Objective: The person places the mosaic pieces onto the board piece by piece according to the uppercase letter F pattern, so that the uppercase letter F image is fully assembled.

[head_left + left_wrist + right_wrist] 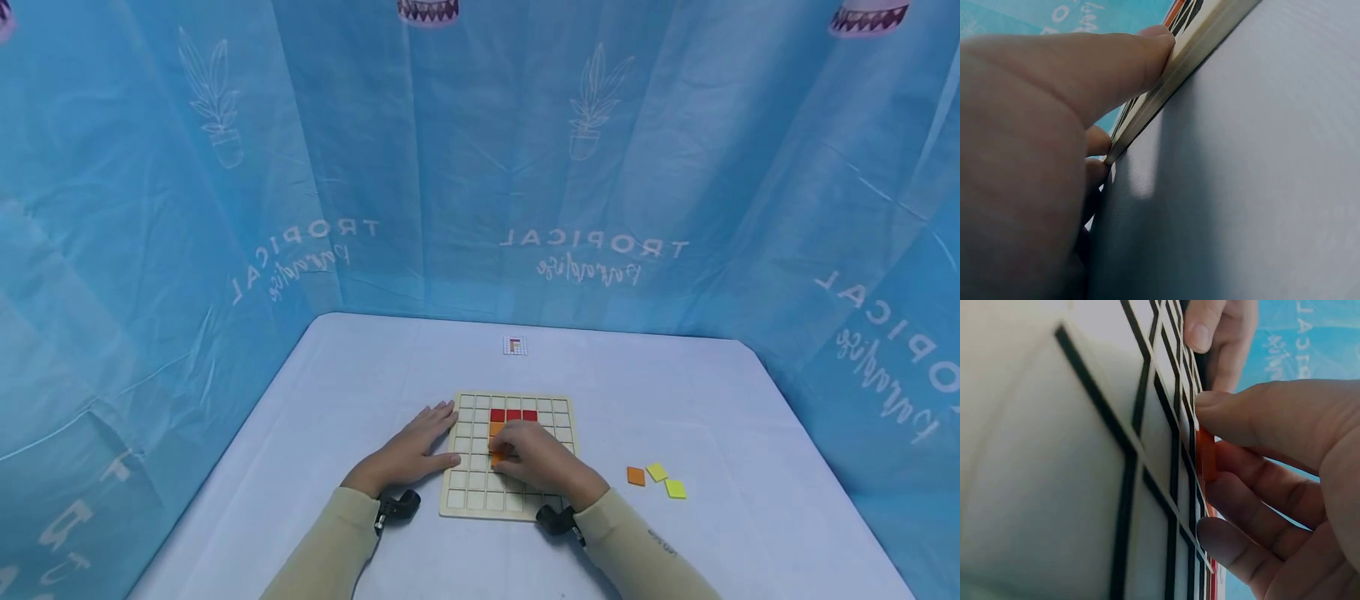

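A wooden grid board (465, 492) lies on the white table. Three red tiles (513, 415) fill a row near its top, with an orange tile (496, 429) just below the leftmost one. My right hand (525, 457) rests over the board's middle and pinches another orange tile (497, 458) between thumb and fingers; in the right wrist view that tile (1207, 456) stands on edge against the grid. My left hand (420, 446) lies flat with straight fingers against the board's left edge (1166, 81).
To the right of the board lie an orange tile (636, 476) and two yellow tiles (666, 481). A small pattern card (515, 346) sits at the table's far side. Blue curtains enclose the table on three sides.
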Tool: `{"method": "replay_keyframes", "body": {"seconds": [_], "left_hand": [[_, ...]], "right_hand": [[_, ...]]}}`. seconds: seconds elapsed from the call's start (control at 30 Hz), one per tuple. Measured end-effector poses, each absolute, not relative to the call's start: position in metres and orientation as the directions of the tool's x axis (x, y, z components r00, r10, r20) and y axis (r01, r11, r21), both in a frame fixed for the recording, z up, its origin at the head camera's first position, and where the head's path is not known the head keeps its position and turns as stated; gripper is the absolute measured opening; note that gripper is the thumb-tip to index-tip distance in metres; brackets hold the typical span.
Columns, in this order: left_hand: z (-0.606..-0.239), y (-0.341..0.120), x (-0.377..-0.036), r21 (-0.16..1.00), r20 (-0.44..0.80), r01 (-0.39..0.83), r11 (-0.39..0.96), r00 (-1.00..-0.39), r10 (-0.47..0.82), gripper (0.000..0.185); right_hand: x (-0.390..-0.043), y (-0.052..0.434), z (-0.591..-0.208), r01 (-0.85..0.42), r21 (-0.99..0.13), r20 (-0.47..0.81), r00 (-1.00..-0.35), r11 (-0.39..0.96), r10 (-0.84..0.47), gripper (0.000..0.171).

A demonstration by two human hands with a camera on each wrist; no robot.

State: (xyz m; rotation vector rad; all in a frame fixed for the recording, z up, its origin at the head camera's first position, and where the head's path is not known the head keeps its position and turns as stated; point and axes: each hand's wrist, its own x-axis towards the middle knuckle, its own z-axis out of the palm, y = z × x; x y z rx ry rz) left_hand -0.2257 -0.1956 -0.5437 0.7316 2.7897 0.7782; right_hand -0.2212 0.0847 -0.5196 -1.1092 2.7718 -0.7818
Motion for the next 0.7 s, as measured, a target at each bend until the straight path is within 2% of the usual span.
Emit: {"method": "replay_keyframes", "body": {"seconds": [0.47,0.7], "left_hand": [[-0.5428,-0.1959,-0.2262,0.517,-0.012,0.421,0.745,-0.867,0.499,0.087],[-0.5440,-0.1948,-0.2261,0.515,-0.022,0.412,0.752,-0.871,0.491,0.088]], "right_hand": [[-0.2164,0.0778,-0.5207,-0.643,-0.447,0.163,-0.742,0.622,-0.650,0.024],[-0.2137,0.0876,-0.5150,-0.613,-0.464,0.152,-0.766,0.639,-0.624,0.025]]}}
